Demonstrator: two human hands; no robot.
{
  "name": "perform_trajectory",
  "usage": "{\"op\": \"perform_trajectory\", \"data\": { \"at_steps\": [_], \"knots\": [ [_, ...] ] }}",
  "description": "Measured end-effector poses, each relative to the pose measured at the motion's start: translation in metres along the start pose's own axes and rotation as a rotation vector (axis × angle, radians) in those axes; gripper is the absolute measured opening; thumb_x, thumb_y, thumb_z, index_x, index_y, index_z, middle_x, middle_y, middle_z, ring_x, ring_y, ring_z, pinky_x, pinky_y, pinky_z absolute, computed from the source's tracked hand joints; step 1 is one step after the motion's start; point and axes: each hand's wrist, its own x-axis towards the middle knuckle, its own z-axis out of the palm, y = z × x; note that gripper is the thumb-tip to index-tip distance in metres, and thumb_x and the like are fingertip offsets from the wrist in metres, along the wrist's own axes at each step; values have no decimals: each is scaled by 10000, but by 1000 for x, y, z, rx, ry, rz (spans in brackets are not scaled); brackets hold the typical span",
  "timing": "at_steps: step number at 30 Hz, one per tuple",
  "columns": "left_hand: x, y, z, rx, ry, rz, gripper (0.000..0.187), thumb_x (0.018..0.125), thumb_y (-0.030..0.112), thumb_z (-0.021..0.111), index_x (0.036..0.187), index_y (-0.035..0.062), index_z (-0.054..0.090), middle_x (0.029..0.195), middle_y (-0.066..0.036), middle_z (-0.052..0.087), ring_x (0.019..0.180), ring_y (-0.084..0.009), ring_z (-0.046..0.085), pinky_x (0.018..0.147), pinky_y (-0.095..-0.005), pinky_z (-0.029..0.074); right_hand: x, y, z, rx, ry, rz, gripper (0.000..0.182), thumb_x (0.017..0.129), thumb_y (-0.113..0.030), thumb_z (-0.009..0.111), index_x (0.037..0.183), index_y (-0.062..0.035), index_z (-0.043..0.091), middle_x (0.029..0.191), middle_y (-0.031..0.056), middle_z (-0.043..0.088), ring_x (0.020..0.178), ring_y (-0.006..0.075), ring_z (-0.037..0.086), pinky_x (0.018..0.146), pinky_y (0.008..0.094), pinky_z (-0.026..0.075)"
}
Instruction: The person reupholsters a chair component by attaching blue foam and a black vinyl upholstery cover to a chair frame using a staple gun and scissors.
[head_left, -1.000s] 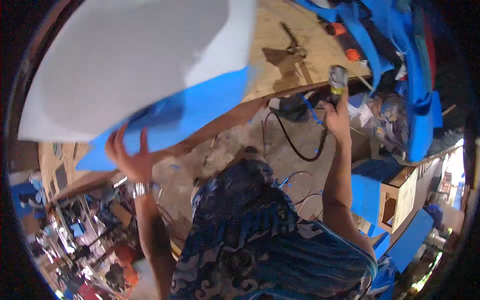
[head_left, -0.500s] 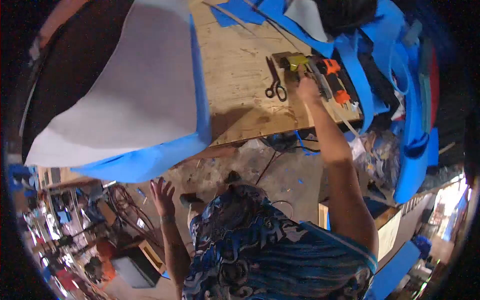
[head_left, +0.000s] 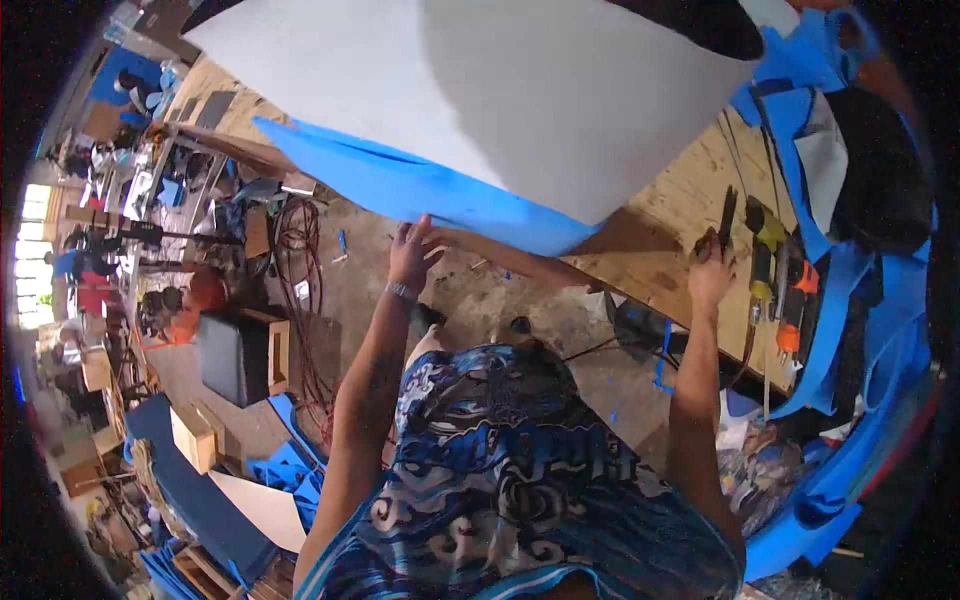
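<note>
Left hand [head_left: 412,258] in the middle of the frame, just below the lower edge of a large pale sheet [head_left: 560,90]. Fingers spread and slightly curled, fingertips at the blue layer [head_left: 420,195] along that edge; whether they touch it, cannot tell. Palm holds nothing visible. Band [head_left: 400,291] on the left wrist.

Pale sheet spans the upper middle of the frame, lying over a wooden table [head_left: 690,190], with shadow across part of its face. Its blue layer overhangs the table's front edge.

Right hand [head_left: 711,275] right of centre, over the table. Fingers bent around the handle end of dark scissors [head_left: 728,208], blades pointing toward the top of the frame. Grip closed or merely resting: cannot tell, the handles are mostly covered.

Just right of the scissors, a yellow-green tool [head_left: 769,232]; beside it, orange-and-dark tools [head_left: 801,290]. Blue strips [head_left: 885,350] loop down the right side of the frame.

Lower middle: patterned garment [head_left: 510,440] on the wearer. Left of centre, reddish hose [head_left: 298,245] coiled on the floor, near a dark padded box [head_left: 233,358].
</note>
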Motion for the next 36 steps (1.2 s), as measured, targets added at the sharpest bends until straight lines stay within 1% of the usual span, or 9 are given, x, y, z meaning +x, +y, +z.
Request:
{"op": "perform_trajectory", "data": {
  "at_steps": [5,12,15,19,22,24,26,28,36],
  "knots": [
    [8,-3,-2,-112,-59,26,477,802,364,604,1171,120,426,1029,-58,512,851,-213,558,748,-388,454,24,0,-22,31,-413,98,339,793,-225,525,1064,-22,537,1182,214,460,1052,360,483,838,474,399],
    [50,-19,-31,-289,-291,-19,400,803,235,624,1127,81,446,1019,-43,527,872,-209,537,750,-372,448,16,35,4,-29,-365,207,293,731,-187,587,908,44,558,923,217,599,834,357,593,702,398,489],
    [48,-12,-37,-173,-315,24,373,803,200,624,1103,59,451,1011,-51,530,890,-222,543,727,-385,468,11,16,-40,96,-612,229,222,734,-127,579,884,35,555,836,175,607,712,330,612,605,387,498],
    [34,2,-48,-198,-340,29,347,789,159,638,1068,32,475,979,-86,547,839,-213,570,666,-376,503,-72,22,-34,1218,-507,786,92,762,-50,566,850,-38,542,719,37,557,552,155,523,474,290,438],
    [53,-9,-65,-168,-429,38,295,771,142,658,998,24,511,894,-77,568,761,-202,581,616,-358,509,-183,-71,-91,1580,-113,644,160,730,-96,589,870,-32,545,749,49,572,708,160,542,677,300,443],
    [41,4,-64,-116,-398,32,258,764,123,662,959,20,527,860,-68,574,723,-191,579,582,-347,502,-254,-125,-83,1384,-133,754,330,692,-173,672,955,-27,535,848,40,548,764,156,532,701,274,433],
    [38,0,-69,-117,-403,0,291,751,127,675,970,22,517,878,-64,571,728,-190,576,567,-342,497,-324,-181,-67,2026,-203,792,497,673,-318,728,1036,-46,527,804,16,541,737,146,525,662,262,424],
    [45,-6,-72,-174,-458,-38,392,729,153,698,1033,31,482,946,-65,559,775,-198,570,570,-341,495,-381,-223,-42,2176,-258,725,500,727,-300,691,1099,-45,479,767,13,534,708,142,525,641,265,417],
    [59,-13,-57,-69,-314,380,257,733,79,690,929,17,536,873,-37,575,710,-112,536,582,-283,454,-345,-292,-38,2159,-622,1001,357,753,-120,649,1057,-7,499,727,20,522,639,119,523,646,298,457]
  ]
}}
